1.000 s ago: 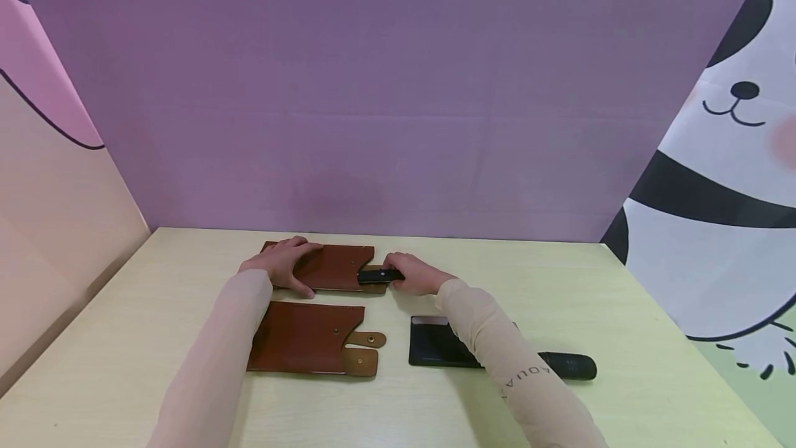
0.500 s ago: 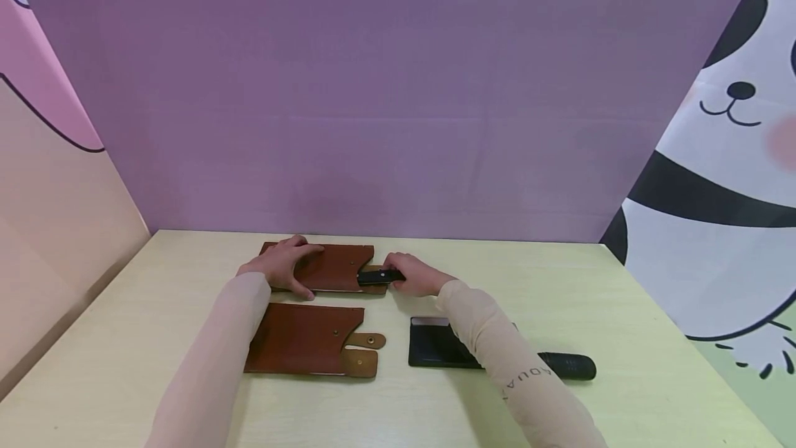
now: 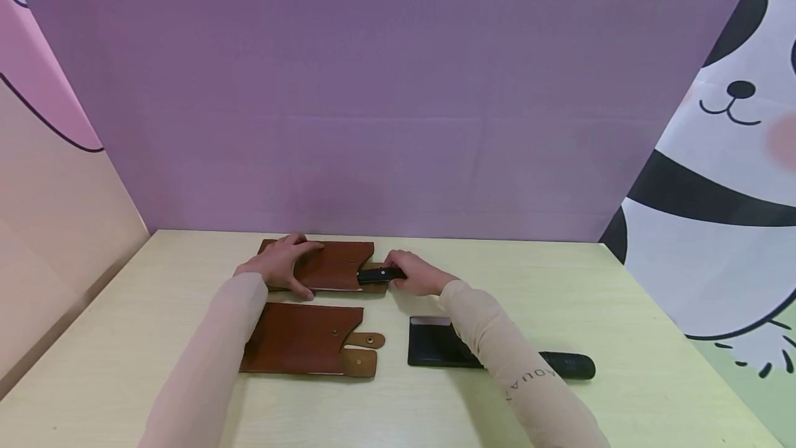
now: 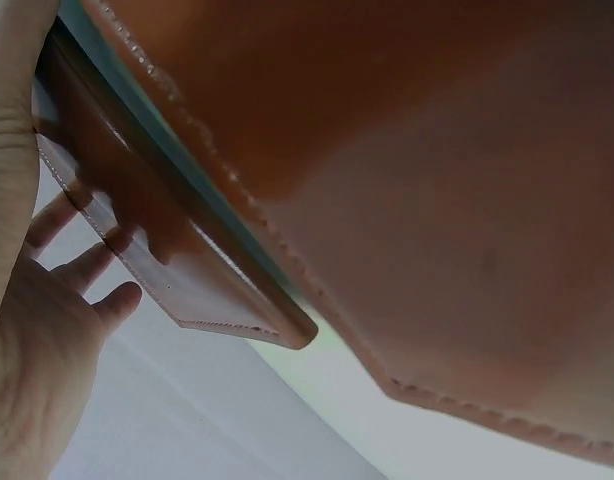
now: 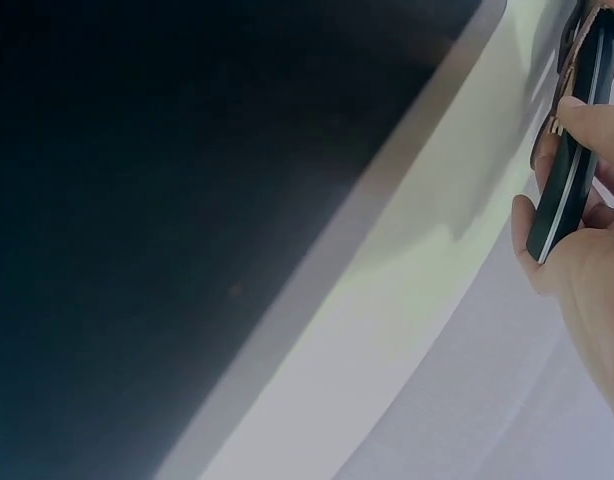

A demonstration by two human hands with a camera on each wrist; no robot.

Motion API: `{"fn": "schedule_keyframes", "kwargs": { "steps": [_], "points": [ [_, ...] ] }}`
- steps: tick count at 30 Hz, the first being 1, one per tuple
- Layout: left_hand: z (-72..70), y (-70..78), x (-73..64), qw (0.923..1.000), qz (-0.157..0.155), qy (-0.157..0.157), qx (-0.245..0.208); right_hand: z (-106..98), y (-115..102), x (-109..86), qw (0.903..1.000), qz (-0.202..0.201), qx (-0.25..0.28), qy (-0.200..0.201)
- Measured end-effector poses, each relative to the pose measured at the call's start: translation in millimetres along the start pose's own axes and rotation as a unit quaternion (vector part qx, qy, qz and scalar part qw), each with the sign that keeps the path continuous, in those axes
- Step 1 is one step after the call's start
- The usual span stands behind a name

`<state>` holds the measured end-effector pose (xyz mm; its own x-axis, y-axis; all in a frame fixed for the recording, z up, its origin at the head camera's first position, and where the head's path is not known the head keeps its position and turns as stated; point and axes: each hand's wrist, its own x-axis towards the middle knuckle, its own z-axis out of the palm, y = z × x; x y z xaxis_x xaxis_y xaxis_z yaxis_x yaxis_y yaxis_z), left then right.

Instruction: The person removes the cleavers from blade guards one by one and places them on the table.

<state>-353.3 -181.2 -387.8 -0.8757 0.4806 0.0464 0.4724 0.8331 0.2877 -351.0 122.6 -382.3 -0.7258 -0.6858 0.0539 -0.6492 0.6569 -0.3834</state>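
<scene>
At the back of the table lies a brown leather sheath (image 3: 336, 265), with a knife's black riveted handle (image 3: 376, 275) sticking out of its right end. The blade is hidden inside. My left hand (image 3: 280, 261) rests across the sheath's left part with thumb and fingers spread; in the left wrist view its fingers (image 4: 87, 270) reach along the leather's edge. My right hand (image 3: 415, 274) grips the handle's end, fingers and thumb round it, as the right wrist view also shows on the handle (image 5: 567, 190). Nearer to me lies a second brown sheath (image 3: 305, 339) with a snap strap (image 3: 365, 340).
A black cleaver-shaped piece (image 3: 435, 348) with a black ribbed handle (image 3: 569, 365) lies at the right, partly under my right forearm. The pale table (image 3: 398, 413) ends at a purple backdrop (image 3: 385, 95).
The far edge of the back sheath has shifted up very slightly, and the handle and right hand with it. Both hands otherwise keep their places.
</scene>
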Motion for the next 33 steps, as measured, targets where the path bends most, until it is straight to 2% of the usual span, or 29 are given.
{"fn": "schedule_keyframes", "kwargs": {
  "steps": [7,14,33],
  "points": [
    [-2.5,-0.3,0.2,1.0,0.006,0.006,-0.003,-4.2,-0.3,-1.2,1.0,0.004,0.006,0.002],
    [-6.9,4.4,-2.2,0.9999,0.0,0.005,-0.014,-7.1,-2.3,-3.0,0.9999,0.009,0.012,0.0],
    [-8.0,9.2,-7.5,0.9999,0.005,0.009,0.0,-10.1,-1.4,-7.7,0.9997,0.002,0.024,-0.006]
  ]
}}
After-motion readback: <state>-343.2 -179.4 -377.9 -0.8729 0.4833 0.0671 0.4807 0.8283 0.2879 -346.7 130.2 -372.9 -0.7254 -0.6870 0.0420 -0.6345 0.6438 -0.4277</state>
